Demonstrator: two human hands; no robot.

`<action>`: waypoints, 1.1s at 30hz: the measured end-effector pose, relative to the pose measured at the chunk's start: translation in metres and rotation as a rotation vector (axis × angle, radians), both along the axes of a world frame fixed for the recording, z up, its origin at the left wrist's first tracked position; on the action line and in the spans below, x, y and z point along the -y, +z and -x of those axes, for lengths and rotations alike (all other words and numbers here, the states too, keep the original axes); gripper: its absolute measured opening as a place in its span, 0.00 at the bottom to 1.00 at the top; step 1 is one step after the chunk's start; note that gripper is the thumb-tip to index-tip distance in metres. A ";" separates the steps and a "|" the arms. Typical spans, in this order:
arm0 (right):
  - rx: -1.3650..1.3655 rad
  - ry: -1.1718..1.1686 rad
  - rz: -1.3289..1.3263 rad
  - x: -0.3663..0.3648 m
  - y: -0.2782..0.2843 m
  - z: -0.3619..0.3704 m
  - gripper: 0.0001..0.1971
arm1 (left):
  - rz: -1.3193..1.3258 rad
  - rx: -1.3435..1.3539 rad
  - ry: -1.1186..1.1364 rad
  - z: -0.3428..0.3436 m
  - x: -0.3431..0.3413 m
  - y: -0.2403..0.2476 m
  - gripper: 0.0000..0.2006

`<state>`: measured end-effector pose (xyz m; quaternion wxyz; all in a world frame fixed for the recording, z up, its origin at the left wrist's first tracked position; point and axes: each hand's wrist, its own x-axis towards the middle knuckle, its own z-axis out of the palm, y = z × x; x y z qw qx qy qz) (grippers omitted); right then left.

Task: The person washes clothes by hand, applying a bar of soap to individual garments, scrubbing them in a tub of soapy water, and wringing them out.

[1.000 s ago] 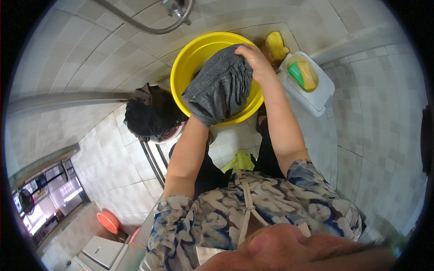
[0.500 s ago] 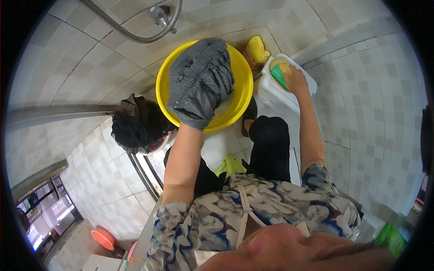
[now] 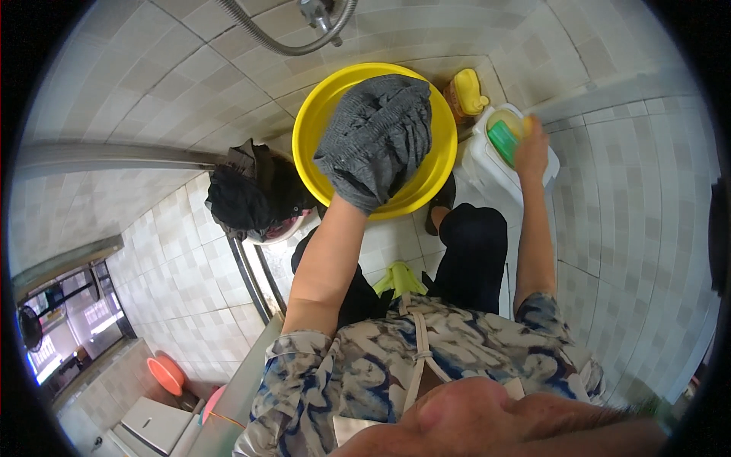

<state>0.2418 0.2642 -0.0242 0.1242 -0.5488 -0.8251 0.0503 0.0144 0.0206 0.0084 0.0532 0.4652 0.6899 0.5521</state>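
A dark grey ribbed garment (image 3: 381, 133) is bunched over a yellow basin (image 3: 304, 126). My left hand is inside or under this cloth, so its fingers are hidden; only the forearm shows below the garment's hem. On the right, my right hand (image 3: 531, 152) is closed at the edge of a white plastic container (image 3: 495, 169), its fingertips around a small yellow-orange piece (image 3: 528, 124), partly covered and blurred. Beside those fingers, a green block-shaped thing (image 3: 502, 142) lies in the round hollow on the container's top.
A brown bottle with a yellow cap (image 3: 467, 93) stands by the wall, behind the container. Dark clothes (image 3: 247, 194) heap over a pinkish tub to the left. A shower hose (image 3: 285, 47) hangs above the basin. Light green cloth (image 3: 398, 279) lies between my legs.
The view has shifted, so the scene sits further right. My right hand has moved from over the green thing to the container's right edge, carrying the yellow piece. My left hand stays in the garment.
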 end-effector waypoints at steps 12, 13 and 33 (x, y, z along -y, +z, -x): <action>-0.391 1.053 0.032 0.180 0.055 0.178 0.17 | 0.003 -0.030 0.048 -0.010 0.012 0.025 0.19; -0.365 1.036 0.055 0.175 0.057 0.184 0.18 | 0.004 -0.021 0.050 -0.007 0.015 0.022 0.19; -0.827 0.635 0.250 0.138 0.069 0.171 0.20 | 0.526 -0.014 -0.100 0.004 0.019 0.072 0.21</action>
